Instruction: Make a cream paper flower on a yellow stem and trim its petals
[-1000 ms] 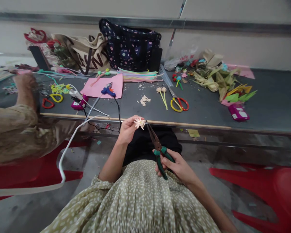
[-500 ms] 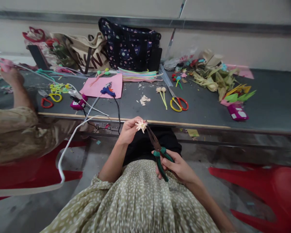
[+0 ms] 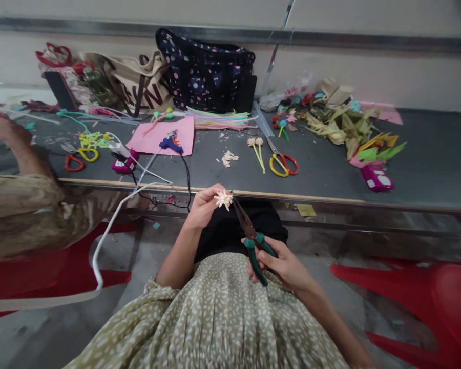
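Note:
Between the fingers of my left hand (image 3: 203, 207) is a small cream craft flower (image 3: 223, 200) with many narrow petals, held just in front of the table edge. My right hand (image 3: 278, 261) is wrapped round the green handles of long-nose pliers (image 3: 249, 230). The pliers' jaws point up beside the flower's right side, slightly parted; whether they touch a petal I cannot tell. On the table beyond lie a pile of cream petal pieces (image 3: 229, 159), two cream flowers on pale green stems (image 3: 258, 152) and scissors with red and yellow handles (image 3: 282, 163).
A blue glue gun (image 3: 171, 142) rests on pink paper (image 3: 138, 138). Bags (image 3: 205, 72) stand along the wall. Dried husks (image 3: 341, 125) lie at right. A co-worker's arm (image 3: 26, 154) reaches in at left, near a white cable (image 3: 111, 220). Red chairs (image 3: 445, 302) flank me.
The co-worker's hand has moved left, towards the picture's edge. My hands, the flower and the pliers have hardly moved.

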`<move>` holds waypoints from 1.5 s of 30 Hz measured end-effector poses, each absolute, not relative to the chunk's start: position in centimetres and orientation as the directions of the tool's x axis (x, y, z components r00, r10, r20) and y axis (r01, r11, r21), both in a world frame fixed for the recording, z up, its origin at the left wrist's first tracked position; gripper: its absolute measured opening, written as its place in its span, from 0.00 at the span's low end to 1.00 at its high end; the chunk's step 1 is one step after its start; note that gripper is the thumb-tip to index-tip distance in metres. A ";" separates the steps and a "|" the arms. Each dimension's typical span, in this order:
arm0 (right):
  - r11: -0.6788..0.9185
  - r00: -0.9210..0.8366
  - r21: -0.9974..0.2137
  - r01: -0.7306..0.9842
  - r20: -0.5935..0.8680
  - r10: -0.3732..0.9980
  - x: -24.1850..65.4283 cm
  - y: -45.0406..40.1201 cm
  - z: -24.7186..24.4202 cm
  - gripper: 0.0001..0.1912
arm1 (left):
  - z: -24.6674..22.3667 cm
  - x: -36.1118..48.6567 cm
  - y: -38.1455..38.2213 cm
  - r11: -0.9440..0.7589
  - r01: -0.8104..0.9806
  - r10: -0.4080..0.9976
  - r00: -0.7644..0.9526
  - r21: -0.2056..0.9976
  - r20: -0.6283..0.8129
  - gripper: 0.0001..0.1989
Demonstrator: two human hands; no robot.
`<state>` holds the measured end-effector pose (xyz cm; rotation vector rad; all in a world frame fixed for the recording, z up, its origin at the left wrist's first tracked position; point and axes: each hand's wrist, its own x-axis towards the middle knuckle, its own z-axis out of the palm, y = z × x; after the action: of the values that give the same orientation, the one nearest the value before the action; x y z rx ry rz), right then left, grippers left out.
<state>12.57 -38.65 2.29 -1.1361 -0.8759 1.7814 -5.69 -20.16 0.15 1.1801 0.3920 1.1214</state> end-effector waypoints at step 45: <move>-0.408 -0.123 -0.912 -0.043 -0.401 0.908 12.0 -38.6 3.2 0.27 | 2.0 -8.0 -19.9 -0.312 -0.252 0.772 0.495 0.916 0.399 0.06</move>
<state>12.01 -38.61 3.20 -1.4007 -1.0132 1.6300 -7.96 -19.91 2.03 1.5715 0.4625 1.0937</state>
